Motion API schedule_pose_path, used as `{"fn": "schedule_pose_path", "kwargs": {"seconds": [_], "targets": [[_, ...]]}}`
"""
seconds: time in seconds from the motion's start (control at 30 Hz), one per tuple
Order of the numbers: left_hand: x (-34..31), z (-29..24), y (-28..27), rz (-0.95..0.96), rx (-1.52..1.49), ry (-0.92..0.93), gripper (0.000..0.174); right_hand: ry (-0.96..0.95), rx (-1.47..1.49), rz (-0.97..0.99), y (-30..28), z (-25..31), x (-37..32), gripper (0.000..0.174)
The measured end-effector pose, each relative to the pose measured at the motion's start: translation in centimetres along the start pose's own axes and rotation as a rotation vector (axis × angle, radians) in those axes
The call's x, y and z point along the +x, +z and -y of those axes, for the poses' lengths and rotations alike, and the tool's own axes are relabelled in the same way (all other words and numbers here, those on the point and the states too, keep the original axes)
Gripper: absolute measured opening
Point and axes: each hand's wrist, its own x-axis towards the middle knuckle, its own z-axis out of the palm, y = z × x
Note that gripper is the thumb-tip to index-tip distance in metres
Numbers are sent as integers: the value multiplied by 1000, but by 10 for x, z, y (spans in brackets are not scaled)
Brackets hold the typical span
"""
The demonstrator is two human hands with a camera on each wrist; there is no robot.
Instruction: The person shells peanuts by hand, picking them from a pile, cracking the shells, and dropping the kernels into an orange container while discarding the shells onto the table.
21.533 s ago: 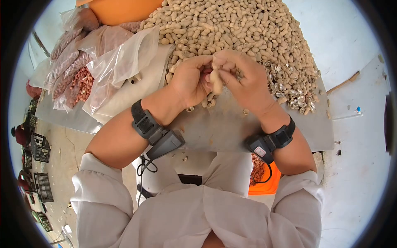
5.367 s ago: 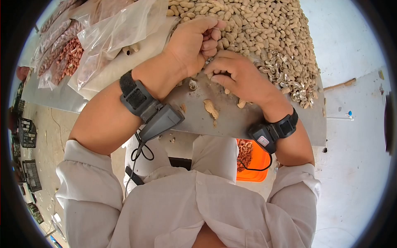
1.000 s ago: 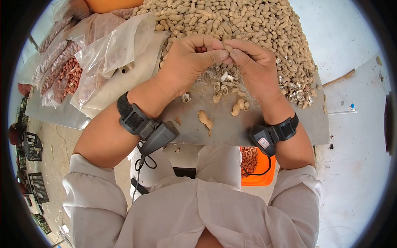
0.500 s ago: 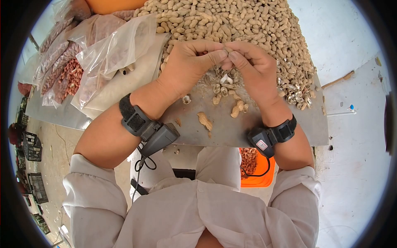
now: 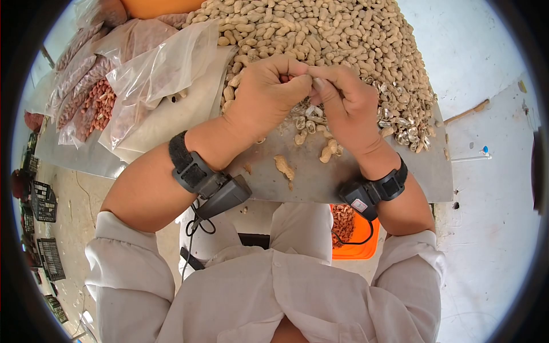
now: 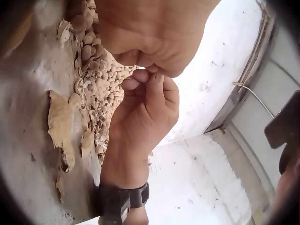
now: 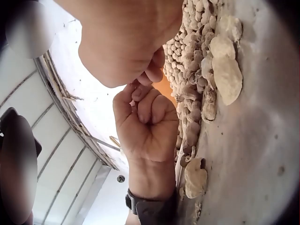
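Over the near edge of the peanut heap (image 5: pixel 320 28), my left hand (image 5: pixel 263 97) and right hand (image 5: pixel 350 108) meet fingertip to fingertip. Both pinch a small peanut there, mostly hidden by the thumbs and forefingers. Reddish peanut kernels (image 5: pixel 284 78) show inside the curled fingers of the left hand. The left wrist view has the right hand (image 6: pixel 140 112) reaching up, its thumb and forefinger pressed together. Below the hands lie cracked peanut shells (image 5: pixel 309 124), a pod (image 5: pixel 329 150) and a long piece of shell (image 5: pixel 283 167) on the grey table (image 5: pixel 251 186).
Clear bags (image 5: pixel 86 94) of red kernels lie at the left, beside a pale sheet (image 5: pixel 200 94). Split shells (image 5: pixel 407 134) gather at the heap's right edge. An orange tub (image 5: pixel 366 246) with kernels stands below the table's front edge. Black crates (image 5: pixel 50 257) sit on the floor.
Earlier the left hand was clenched over the heap, apart from the right; both then came together on a peanut. In the last half second the wrists turned slightly and the peanut became more hidden.
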Motion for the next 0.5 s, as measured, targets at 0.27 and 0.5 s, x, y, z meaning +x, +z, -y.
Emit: {"fn": "schedule_pose_path", "kwargs": {"seconds": [0.27,0.5], "targets": [[-2,-1,5,-4,-250,-139,6,-180,-171,-27,4,6,3,22],[-5,-5,9,15,-285,-163,10,-135,-171,-88,3,9,1,16]]}}
